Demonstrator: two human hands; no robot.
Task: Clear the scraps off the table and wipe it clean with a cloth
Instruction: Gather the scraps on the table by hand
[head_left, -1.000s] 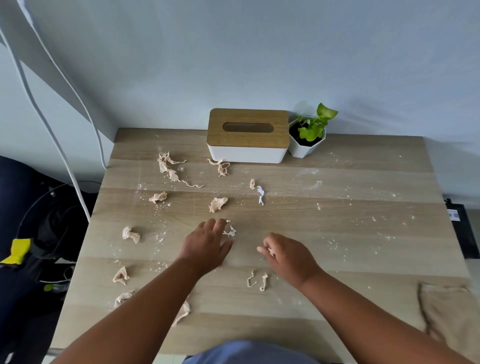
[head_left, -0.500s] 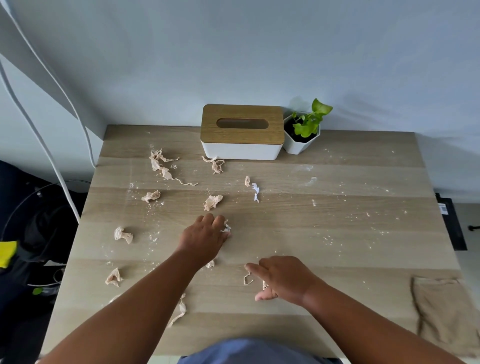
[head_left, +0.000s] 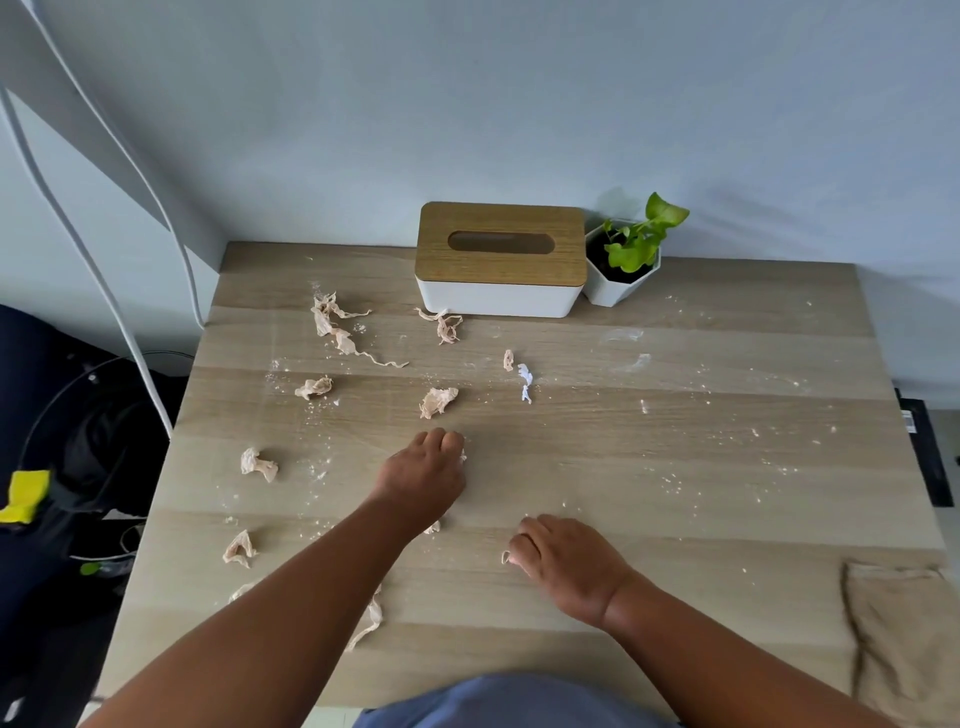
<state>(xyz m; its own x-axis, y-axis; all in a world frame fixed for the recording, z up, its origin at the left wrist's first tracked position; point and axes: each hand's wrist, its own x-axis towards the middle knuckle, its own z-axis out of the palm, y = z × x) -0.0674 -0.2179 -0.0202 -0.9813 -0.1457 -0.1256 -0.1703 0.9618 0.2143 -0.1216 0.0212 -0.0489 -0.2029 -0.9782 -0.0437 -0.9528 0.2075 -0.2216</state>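
Observation:
Several crumpled beige scraps lie across the left half of the wooden table (head_left: 675, 467): a long twisted scrap (head_left: 337, 330), a scrap in the middle (head_left: 438, 401), a scrap near the left edge (head_left: 258, 464). My left hand (head_left: 423, 478) lies mid-table, its fingers curled over a small white scrap (head_left: 463, 457) that peeks out at its right side. My right hand (head_left: 566, 561) sits nearer me, fingers curled, pinching a small curly scrap (head_left: 505, 557) at its fingertips. A beige cloth (head_left: 898, 623) lies folded at the front right corner.
A white tissue box with a wooden lid (head_left: 501, 260) and a small potted plant (head_left: 623, 265) stand at the back edge by the wall. White crumbs dust the right half. White cables (head_left: 150, 384) hang left of the table, above dark clutter on the floor.
My right hand moved back toward me and closed over the small curly scraps. My left hand's fingers curled tighter over the white scrap.

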